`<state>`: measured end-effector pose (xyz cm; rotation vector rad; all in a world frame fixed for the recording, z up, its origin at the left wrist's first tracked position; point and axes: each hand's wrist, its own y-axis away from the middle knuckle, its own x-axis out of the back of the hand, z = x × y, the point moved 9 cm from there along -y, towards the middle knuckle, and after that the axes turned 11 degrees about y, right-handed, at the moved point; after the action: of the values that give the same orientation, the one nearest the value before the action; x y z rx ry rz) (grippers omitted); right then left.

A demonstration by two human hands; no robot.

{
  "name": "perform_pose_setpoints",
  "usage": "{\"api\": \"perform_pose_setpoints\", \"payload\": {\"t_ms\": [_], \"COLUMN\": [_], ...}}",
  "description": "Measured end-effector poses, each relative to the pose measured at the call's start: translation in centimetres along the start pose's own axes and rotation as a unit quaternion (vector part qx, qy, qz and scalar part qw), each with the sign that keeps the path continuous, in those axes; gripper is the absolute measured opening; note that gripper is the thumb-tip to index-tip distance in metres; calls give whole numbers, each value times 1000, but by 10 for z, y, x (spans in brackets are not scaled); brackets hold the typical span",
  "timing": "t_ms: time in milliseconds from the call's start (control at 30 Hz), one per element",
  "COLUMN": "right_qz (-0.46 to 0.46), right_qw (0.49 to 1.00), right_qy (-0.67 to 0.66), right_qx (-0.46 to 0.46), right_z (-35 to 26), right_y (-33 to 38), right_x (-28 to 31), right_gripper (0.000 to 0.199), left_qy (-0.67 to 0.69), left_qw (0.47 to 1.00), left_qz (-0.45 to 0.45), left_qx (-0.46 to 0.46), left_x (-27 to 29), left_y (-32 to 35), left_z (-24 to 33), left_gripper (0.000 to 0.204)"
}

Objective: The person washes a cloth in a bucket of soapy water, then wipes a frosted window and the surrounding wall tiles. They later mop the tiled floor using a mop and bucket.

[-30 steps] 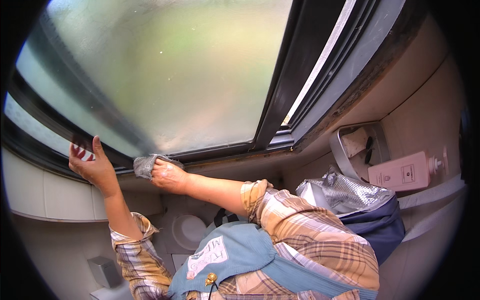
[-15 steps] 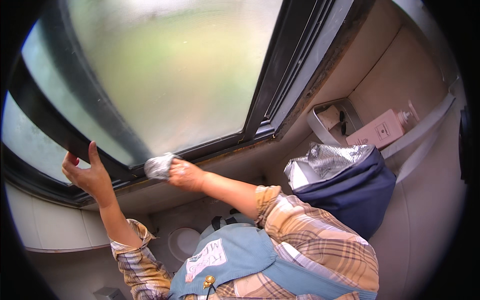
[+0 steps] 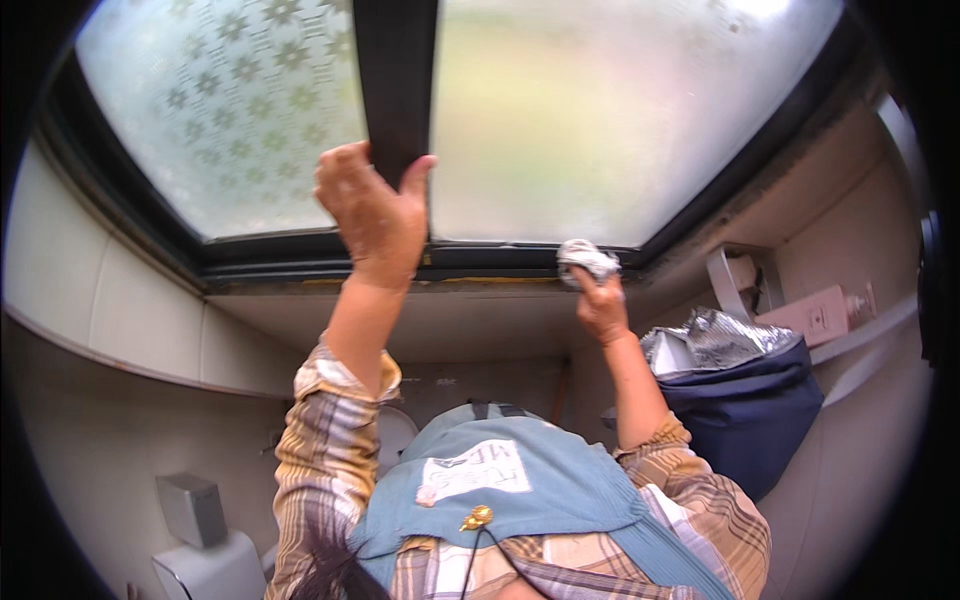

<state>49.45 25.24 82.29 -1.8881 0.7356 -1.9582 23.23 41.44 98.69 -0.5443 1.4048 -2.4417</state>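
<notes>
In front of me is a window with a dark frame. My left hand (image 3: 375, 215) spans the dark upright window frame (image 3: 398, 80) between two panes, its thumb on the right side and its fingers bent over the left. My right hand (image 3: 602, 308) grips a crumpled grey-white cloth (image 3: 588, 260). The cloth presses on the bottom rail near the lower edge of the right frosted pane (image 3: 610, 130). On the left pane (image 3: 225, 130) a flower pattern shows.
At right a navy bag with silvery lining (image 3: 745, 420) hangs open beside a metal shelf (image 3: 735, 285) and a pink pump bottle (image 3: 808, 315). A grey box (image 3: 192, 510) stands on a white fixture (image 3: 210, 570) at lower left. A ledge (image 3: 480, 320) runs below the window.
My view has swung left toward the window's middle. My right hand has moved the cloth rightward along the bottom rail. My left hand remains on the upright frame.
</notes>
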Motion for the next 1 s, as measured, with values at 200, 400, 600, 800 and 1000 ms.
{"api": "perform_pose_setpoints", "payload": {"t_ms": [200,400,600,800,1000], "right_qz": [59,85,253,508,374], "right_qw": [996,970,925,825,857], "right_qy": [-33,-161,-282,62,222], "right_qx": [-50,-158,-25,240,278], "right_z": [16,10,-97,-229,-341], "right_y": [5,-1,-125,-272,-337], "right_x": [3,20,177,325,243], "right_gripper": [54,42,48,49,46], "left_qy": [32,161,217,168,20], "left_qw": [999,985,912,890,871], "left_qz": [9,-28,-19,56,109], "left_qx": [33,60,348,420,479], "left_x": [3,41,103,193,273], "left_y": [6,65,210,302,365], "left_z": [-11,-30,-126,-168,-165], "left_gripper": [50,49,35,26,23]}}
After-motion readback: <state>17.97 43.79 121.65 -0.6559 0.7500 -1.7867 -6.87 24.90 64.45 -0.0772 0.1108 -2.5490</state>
